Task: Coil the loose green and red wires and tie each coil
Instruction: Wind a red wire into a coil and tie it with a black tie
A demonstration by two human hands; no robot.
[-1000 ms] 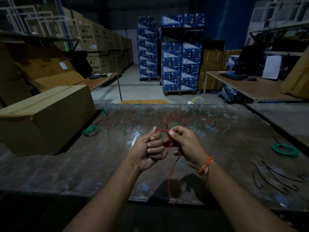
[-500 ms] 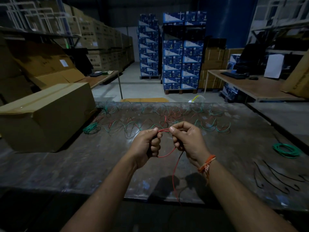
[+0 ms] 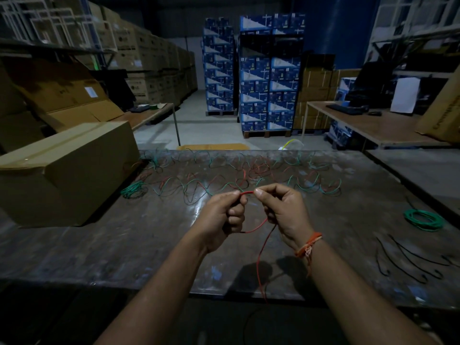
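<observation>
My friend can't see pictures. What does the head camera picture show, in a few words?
Two bare hands, the left hand and the right hand, pinch a thin red wire above a dark worktable in a dim warehouse. Loose green and red wires sprawl across the table's far side, with a coiled green wire at right and a cardboard box at left.

A red wire is showing between the pinching fingers, an orange thread band just behind the grip. Beyond it, green and red wires are tangling across a mottled grey table; blue-and-white cartons are standing farther off.
</observation>
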